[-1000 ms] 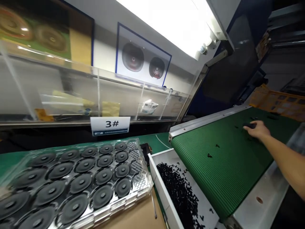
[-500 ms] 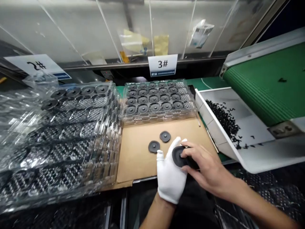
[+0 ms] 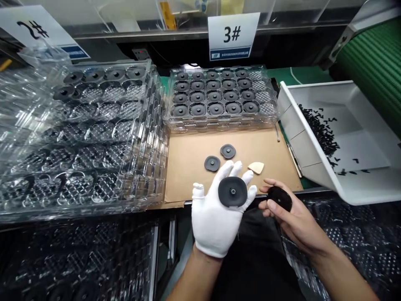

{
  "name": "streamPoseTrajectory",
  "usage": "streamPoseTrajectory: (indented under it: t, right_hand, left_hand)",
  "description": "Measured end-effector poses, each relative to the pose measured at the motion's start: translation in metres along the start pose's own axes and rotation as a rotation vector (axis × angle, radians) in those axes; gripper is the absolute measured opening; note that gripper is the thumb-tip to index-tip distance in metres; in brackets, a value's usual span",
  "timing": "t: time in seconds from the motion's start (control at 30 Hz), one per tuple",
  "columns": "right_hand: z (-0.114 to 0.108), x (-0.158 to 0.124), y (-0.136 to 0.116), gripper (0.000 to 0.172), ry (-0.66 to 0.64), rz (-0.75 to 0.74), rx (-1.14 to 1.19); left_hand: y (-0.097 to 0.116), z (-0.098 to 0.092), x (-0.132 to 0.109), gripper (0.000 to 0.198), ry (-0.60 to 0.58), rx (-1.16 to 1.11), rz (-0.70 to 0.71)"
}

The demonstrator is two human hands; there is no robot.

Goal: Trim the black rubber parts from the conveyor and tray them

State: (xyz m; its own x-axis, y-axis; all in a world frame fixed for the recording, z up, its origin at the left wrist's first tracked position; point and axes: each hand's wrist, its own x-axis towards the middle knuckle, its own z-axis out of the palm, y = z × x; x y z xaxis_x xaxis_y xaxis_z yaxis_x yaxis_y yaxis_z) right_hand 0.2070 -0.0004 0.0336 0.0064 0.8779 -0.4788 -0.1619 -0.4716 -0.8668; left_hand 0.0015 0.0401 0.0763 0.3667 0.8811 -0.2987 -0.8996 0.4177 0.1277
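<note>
My left hand (image 3: 213,221), in a white glove, is palm up with the fingers spread a little. On its fingers rests a rounded black rubber-like disc (image 3: 232,192), its raised centre stub facing up. My bare right hand (image 3: 291,217) is to the right, its thumb and fingers holding a second black disc (image 3: 280,198) tilted, with a smooth glossy face showing. Two similar discs lie on the cardboard beyond my left hand: one disc (image 3: 212,163) nearer and one disc (image 3: 228,151) farther. A small cream wedge-shaped piece (image 3: 256,168) lies beside them.
Behind the cardboard (image 3: 188,146) stands a clear tray stack (image 3: 219,121) holding several black discs. Taller clear trays (image 3: 138,167) are stacked at left. At right, a white bin (image 3: 313,161) holds small black pieces, below a green conveyor (image 3: 372,58). A "3#" sign (image 3: 233,35) hangs behind.
My right hand has moved right, away from my left, with a disc in it. Another disc now lies on my left fingers. The cream piece has come into sight; the view has tipped down.
</note>
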Motion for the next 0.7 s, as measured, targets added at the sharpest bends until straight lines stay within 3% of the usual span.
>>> streamPoseTrajectory:
  t: [0.17,0.43,0.7]
  right_hand:
    - [0.003,0.008,0.007,0.043,0.016,0.162,0.266]
    - [-0.002,0.019,0.013,0.039,-0.049,0.208,0.319]
    - [0.002,0.018,0.012,0.032,-0.103,0.338,0.505]
  left_hand:
    - [0.007,0.003,-0.004,0.073,0.041,0.012,0.001]
    - [0.010,0.001,0.004,0.076,0.056,0.024,0.009]
    - [0.008,0.004,0.001,0.073,0.175,0.054,0.008]
